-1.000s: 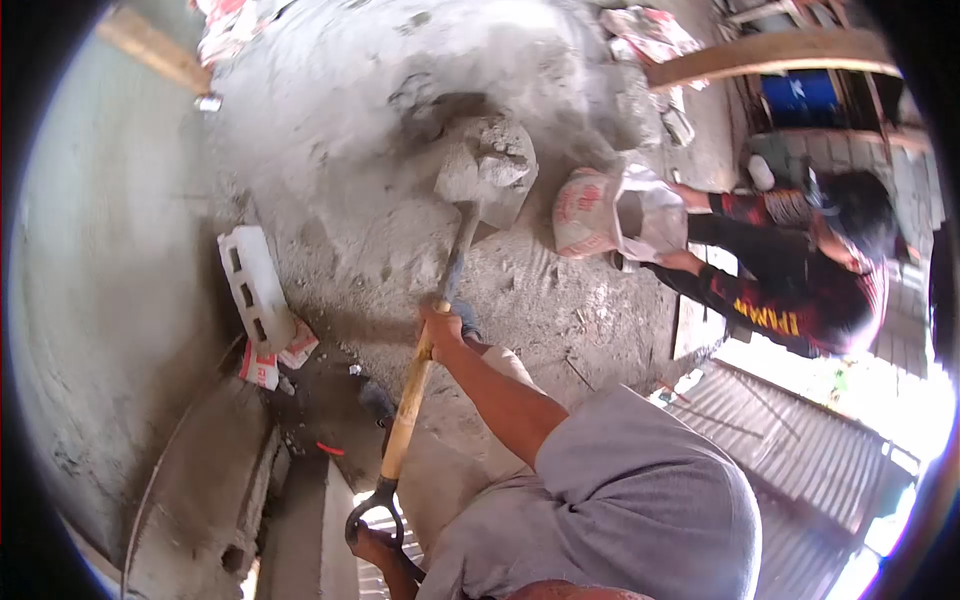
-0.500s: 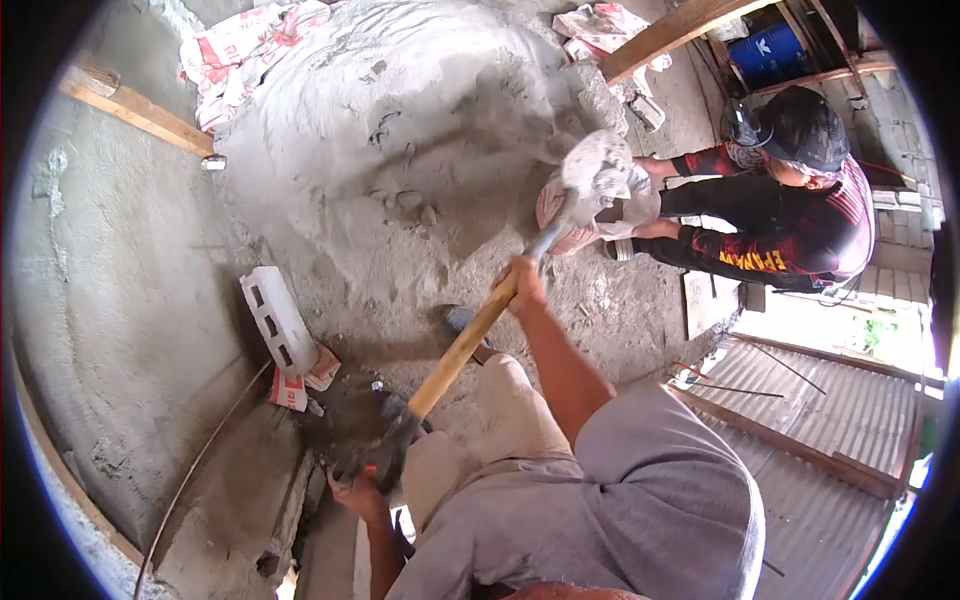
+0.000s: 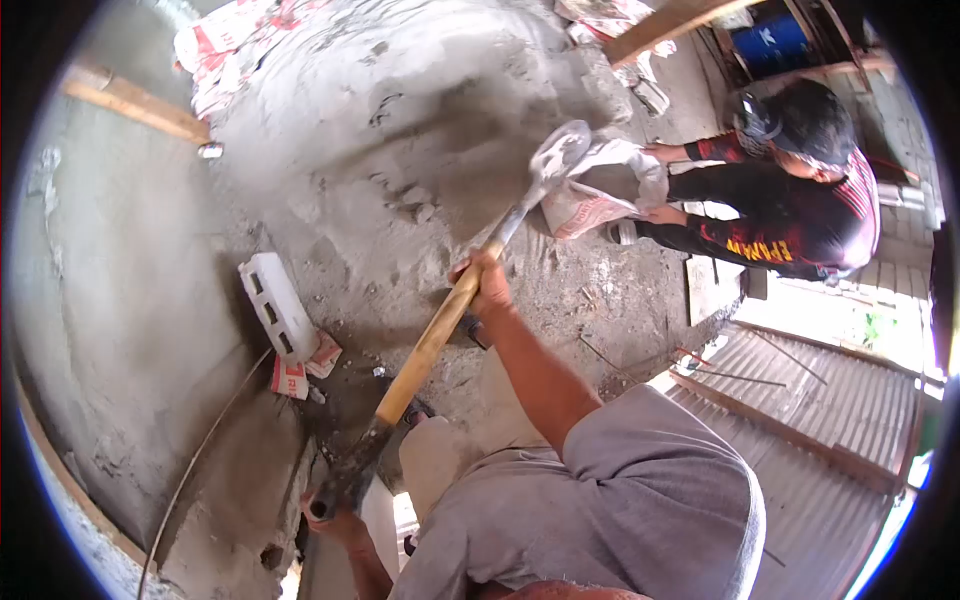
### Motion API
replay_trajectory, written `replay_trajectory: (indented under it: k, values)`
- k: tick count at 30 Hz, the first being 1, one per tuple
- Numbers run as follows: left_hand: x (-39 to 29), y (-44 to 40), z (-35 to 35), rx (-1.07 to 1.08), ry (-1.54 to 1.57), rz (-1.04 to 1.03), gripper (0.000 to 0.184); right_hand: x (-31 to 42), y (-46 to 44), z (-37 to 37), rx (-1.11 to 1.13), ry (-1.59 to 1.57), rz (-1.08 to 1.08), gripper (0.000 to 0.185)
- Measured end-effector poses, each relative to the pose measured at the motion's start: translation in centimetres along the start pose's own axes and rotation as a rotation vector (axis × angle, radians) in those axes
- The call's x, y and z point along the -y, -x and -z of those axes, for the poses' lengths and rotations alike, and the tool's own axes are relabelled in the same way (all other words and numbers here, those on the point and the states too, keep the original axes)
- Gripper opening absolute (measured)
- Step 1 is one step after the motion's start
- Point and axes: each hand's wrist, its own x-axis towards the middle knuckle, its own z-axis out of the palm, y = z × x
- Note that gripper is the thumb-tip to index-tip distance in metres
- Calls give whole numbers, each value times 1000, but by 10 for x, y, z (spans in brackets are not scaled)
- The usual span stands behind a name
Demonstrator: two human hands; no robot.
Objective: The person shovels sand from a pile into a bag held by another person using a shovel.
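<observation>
Left of me rises a grey plastered wall (image 3: 130, 260); dusty floor (image 3: 630, 305) spreads ahead, corrugated sheets (image 3: 855, 400) right, beside glaring daylight (image 3: 800, 312).

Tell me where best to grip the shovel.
Take the shovel from the handle end: one hand on its black grip, where the left hand is, the other around the far end of the wooden shaft, where the right hand is. It is long and slanted, blade out by the sack, so widely spaced hands should likely steady it.
</observation>
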Motion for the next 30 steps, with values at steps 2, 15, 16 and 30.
replay_trajectory:
  k: [2,15,16,30]
  values:
    - [15,21,32,-101,35,347,18,-54,5,0,-6,75,-213,18]
    - [142,167,16,-395,144,1172,35,-378,-73,170,-106,778,-423,17]
    - [156,154,-21,-498,276,1210,38,-384,-115,183,-51,732,-360,18]
    - [154,142,-41,-323,255,1096,4,-243,-112,67,-317,687,-298,13]
